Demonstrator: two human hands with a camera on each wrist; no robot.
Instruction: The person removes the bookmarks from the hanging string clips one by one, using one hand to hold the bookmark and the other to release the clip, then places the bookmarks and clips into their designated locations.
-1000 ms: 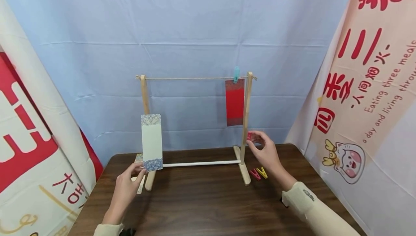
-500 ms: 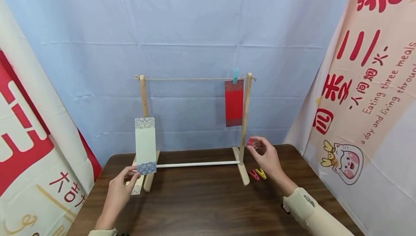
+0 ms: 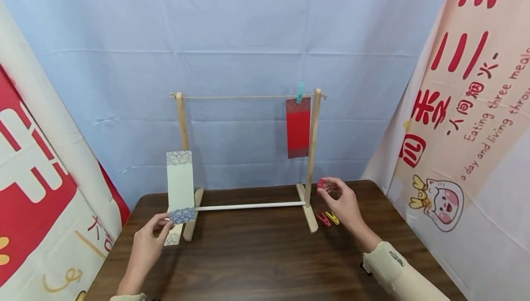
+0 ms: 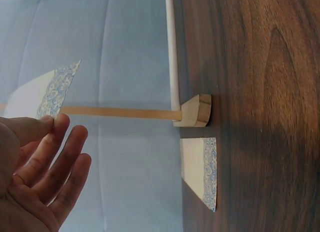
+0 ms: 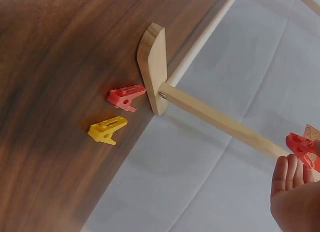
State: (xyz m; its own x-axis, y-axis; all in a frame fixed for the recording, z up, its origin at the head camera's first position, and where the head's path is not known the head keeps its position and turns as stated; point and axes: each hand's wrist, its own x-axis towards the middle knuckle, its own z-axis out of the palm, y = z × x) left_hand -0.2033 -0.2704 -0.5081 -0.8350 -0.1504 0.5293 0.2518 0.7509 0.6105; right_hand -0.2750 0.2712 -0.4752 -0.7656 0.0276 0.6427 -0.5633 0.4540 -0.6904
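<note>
My left hand pinches the lower edge of a pale paper card with blue lace-pattern bands, holding it upright before the rack's left post. In the left wrist view thumb and forefinger meet on the card's patterned end. To the right of the rack, my right hand holds a red clothespin between thumb and fingers. On the wooden rack, a red card hangs from the string near the right post, clipped by a light blue clothespin.
A red clothespin and a yellow clothespin lie on the dark wooden table beside the rack's right foot. Another patterned card lies by the left foot. A white rod joins the feet; a blue cloth hangs behind.
My left hand has moved the pale card left and slightly down, showing more of the left foot. My right hand has drawn a little down and away from the right post with the red clothespin.
</note>
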